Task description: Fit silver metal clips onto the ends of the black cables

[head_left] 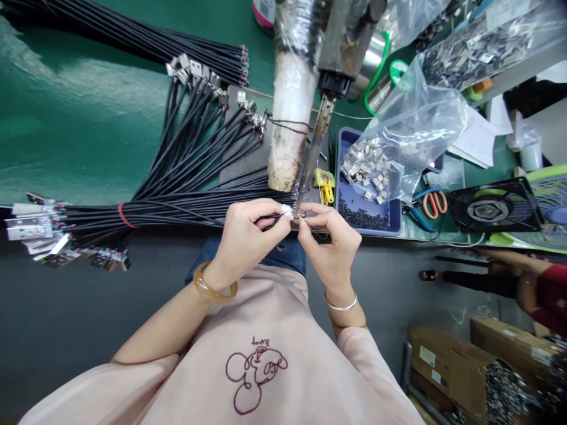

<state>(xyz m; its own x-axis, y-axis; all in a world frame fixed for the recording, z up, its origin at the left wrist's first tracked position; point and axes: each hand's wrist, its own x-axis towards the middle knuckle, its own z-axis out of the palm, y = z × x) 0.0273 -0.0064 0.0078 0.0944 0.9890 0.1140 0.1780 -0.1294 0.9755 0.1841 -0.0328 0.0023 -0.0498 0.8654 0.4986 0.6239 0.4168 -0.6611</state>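
Note:
My left hand [252,233] is closed in a pinch at the table's front edge, a white covering on one fingertip. Facing it, my right hand [330,239] pinches too, fingertips almost touching the left ones. Something tiny and partly metallic lies between them, too small to make out. Just above the fingertips ends a downward-pointing metal soldering iron [319,133], beside a white, plastic-wrapped tube [290,112] with a scorched mouth. A bundle of black cables [177,213], tied with a red band and ending in metal USB connectors [33,227], runs behind my left hand.
More black cables [146,38] lie at the back left. Right of my hands are a yellow clip [326,190], a blue tray [396,221] of metal shells and small black parts, orange-handled pliers [434,203], a solder spool [383,91] and a black fan [494,206]. Another person [549,289] is at far right.

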